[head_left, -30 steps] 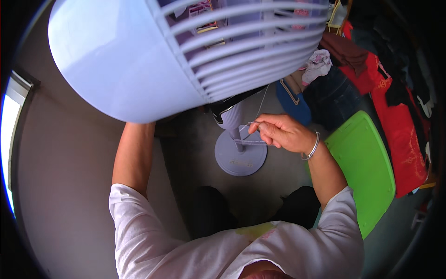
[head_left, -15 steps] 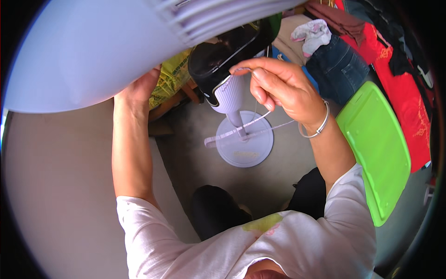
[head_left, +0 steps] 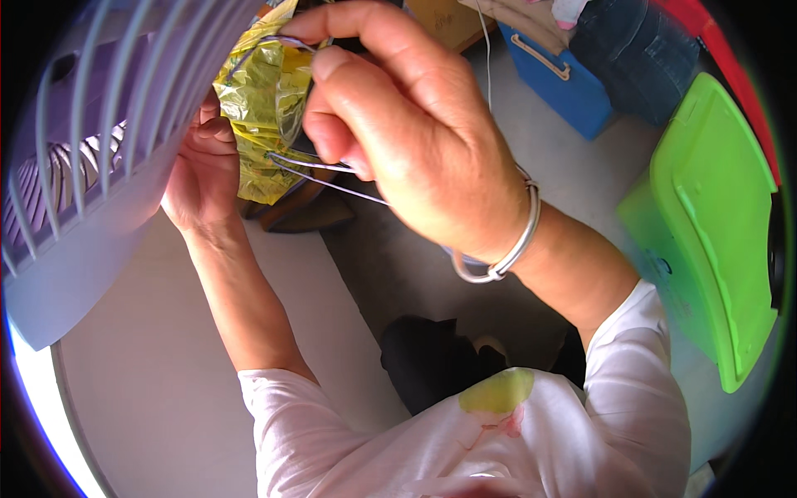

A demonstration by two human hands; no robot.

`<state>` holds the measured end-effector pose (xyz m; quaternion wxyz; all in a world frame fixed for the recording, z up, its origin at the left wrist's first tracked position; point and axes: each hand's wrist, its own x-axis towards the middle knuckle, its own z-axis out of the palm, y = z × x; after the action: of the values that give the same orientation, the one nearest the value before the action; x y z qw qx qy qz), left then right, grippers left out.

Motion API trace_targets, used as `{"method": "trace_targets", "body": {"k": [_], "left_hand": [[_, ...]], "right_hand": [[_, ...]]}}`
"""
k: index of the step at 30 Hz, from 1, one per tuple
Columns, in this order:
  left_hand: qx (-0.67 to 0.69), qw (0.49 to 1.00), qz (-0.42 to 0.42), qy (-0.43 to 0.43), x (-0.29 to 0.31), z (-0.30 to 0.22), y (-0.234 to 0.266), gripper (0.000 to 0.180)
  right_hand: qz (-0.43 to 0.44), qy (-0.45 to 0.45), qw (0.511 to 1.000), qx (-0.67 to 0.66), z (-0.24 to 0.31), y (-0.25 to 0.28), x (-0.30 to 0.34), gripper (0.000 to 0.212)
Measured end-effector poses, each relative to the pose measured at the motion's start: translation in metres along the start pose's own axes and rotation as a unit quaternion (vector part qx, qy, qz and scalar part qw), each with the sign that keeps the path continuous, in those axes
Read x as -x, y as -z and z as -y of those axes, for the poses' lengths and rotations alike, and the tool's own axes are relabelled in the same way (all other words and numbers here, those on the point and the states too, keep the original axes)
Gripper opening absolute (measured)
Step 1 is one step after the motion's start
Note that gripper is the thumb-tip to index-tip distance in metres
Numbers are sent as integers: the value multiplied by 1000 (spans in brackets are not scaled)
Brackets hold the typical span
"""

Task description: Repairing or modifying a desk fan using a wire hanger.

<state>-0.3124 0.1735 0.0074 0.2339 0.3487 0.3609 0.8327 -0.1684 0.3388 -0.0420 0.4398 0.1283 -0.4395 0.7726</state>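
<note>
A lavender slatted fan cover [head_left: 124,124] fills the upper left. My left hand [head_left: 203,178] is at its right edge, fingers curled and partly hidden behind the rim. My right hand [head_left: 415,124] is raised in front of me, with thumb and forefinger pinching a thin pale-purple cord [head_left: 320,180]. Strands of the cord run below the fingers and pass behind the hand. The cord's far end is hidden. Behind the fingers shows a crumpled yellow plastic bag [head_left: 259,124].
A pale board or tabletop [head_left: 166,349] spreads below my left forearm. At the right stands a clear green bin with a bright green lid [head_left: 722,224]. Farther off are a blue box [head_left: 548,79], dark jeans [head_left: 639,58] and red cloth [head_left: 735,83].
The fan cover has turned, showing its slats and inside. My right hand has come closer and moved left with the cord. The fan stand on the floor is out of sight.
</note>
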Motion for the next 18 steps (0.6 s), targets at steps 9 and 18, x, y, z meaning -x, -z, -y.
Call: {"method": "trace_targets", "body": {"k": [9,18], "left_hand": [[-71,995,-64,-13,-10,4,8,31],[0,999,-38,-25,-7,5,10,35]], "right_hand": [[-67,94,992,-53,-27,-17,6,15],[1,-24,993,-115,-28,-13,15,21]]}}
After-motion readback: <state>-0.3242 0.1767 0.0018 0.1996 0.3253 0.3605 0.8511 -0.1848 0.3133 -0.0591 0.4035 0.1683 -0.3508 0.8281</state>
